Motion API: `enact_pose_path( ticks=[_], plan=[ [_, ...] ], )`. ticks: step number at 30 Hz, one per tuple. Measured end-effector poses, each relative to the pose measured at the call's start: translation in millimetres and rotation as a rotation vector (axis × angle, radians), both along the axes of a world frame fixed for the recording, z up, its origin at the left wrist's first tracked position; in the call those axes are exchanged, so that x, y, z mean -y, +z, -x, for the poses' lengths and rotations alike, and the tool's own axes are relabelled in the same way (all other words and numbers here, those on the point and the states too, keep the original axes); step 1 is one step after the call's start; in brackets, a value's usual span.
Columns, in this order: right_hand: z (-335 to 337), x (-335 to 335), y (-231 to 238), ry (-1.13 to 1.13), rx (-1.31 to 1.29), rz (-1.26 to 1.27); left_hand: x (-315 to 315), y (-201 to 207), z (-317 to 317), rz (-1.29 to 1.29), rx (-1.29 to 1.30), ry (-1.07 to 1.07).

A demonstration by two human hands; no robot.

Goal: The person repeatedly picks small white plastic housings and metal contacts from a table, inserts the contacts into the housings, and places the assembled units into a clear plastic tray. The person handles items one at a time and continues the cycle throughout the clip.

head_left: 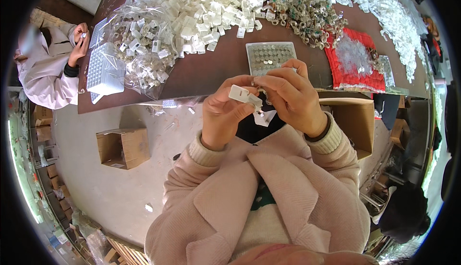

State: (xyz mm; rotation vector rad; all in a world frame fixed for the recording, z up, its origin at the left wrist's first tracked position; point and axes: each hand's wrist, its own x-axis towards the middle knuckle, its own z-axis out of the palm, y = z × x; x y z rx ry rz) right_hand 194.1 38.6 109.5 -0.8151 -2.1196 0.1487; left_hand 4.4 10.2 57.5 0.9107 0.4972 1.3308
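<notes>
In front of my chest, my left hand (222,111) grips a small white plastic casing (244,95) with a slot in its face. My right hand (297,94) is pinched close beside it, fingertips touching those of the left. A small metallic piece (265,97) shows under the right fingers; its kind is too small to make out. Just beyond my hands, on the brown table (211,75), lies a pale tray (249,56) with rows of round silvery discs. A large heap of white casings (201,12) spreads behind it.
Around the tray lie a heap of metal key rings and chains (302,10), a clear bag of parts (144,44), a red cloth (343,75) with clear pieces and stacked white trays (105,70). Cardboard boxes (134,145) stand below. Another person (50,68) sits at the left.
</notes>
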Motion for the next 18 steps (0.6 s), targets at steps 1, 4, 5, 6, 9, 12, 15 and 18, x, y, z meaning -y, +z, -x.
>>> enact_pose_path(
  ticks=[1, 4, 5, 6, 9, 12, 15, 18],
  plan=[
    [1.6, 4.9, -3.4, -0.029, -0.059, 0.066, 3.3, -0.5, -0.9, -0.003, -0.015, 0.013],
    [5.4, 16.5, -10.6, -0.082, -0.243, 0.216, 7.9, -2.5, -3.3, -0.205, -0.218, 0.157],
    [5.3, 19.5, -11.7, -0.086, -0.267, 0.260, 8.8, -3.1, -4.0, -0.239, -0.251, 0.182],
    [5.2, 21.7, -12.4, -0.090, -0.290, 0.304, 9.6, -3.8, -4.7, -0.268, -0.279, 0.207],
    [5.6, 24.8, -13.1, -0.115, -0.270, 0.160, 12.0, -6.0, -5.8, -0.311, -0.326, 0.255],
    [5.3, 25.1, -13.3, -0.094, -0.270, 0.090, 14.0, -8.8, -5.9, -0.325, -0.344, 0.275],
    [4.7, 26.1, -13.9, -0.091, -0.243, 0.054, 14.2, -11.1, -5.3, -0.315, -0.341, 0.278],
    [2.9, 26.6, -14.1, -0.085, -0.183, 0.041, 13.0, -12.0, -5.7, -0.293, -0.336, 0.258]
  ],
)
